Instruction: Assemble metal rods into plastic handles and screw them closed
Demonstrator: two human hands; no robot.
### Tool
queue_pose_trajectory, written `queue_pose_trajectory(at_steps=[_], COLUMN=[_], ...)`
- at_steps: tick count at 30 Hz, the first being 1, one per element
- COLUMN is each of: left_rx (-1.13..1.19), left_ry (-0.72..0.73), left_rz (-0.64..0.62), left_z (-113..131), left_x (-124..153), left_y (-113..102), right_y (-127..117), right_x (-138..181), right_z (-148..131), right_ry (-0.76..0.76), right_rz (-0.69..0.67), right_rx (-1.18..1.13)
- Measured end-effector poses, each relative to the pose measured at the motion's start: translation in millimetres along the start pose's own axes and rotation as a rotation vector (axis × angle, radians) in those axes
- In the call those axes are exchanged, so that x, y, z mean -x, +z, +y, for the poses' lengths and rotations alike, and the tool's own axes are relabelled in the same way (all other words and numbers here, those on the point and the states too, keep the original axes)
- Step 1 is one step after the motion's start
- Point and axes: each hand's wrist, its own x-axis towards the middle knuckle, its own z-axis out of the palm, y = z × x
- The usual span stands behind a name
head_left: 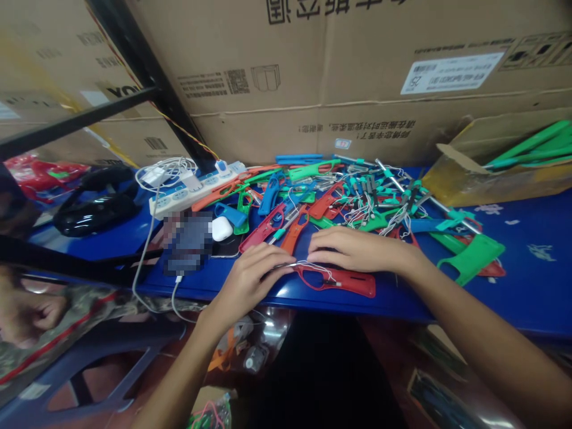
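Note:
My left hand and my right hand rest close together at the front edge of the blue table. Both press down on a red plastic handle piece with thin white wire and a metal part at its left end. The fingers of my left hand are curled and pinch that wired end. My right hand lies over the piece, fingers bent and together. Behind them lies a tangled pile of red, green, blue and orange plastic handles with wires and metal rods.
A white power strip with plugs and cables lies at the back left. White earbud case, a phone and a black helmet sit left. Cardboard boxes form the back wall. An open carton holds green parts at right.

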Motion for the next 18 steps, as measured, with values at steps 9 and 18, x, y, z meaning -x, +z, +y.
queue_pose_trajectory(at_steps=[9,18], left_rx=[0.003,-0.008], left_ry=[0.009,0.022], left_rz=[-0.014,-0.007], left_z=[-0.3,1.0], left_x=[-0.5,1.8], left_y=[0.2,-0.6], right_y=[1.4,5.9], right_x=[-4.4,-7.3], right_z=[-0.6,0.1], right_ry=[-0.061,-0.069], right_rz=[-0.049,-0.029], right_rx=[-0.054,-0.156])
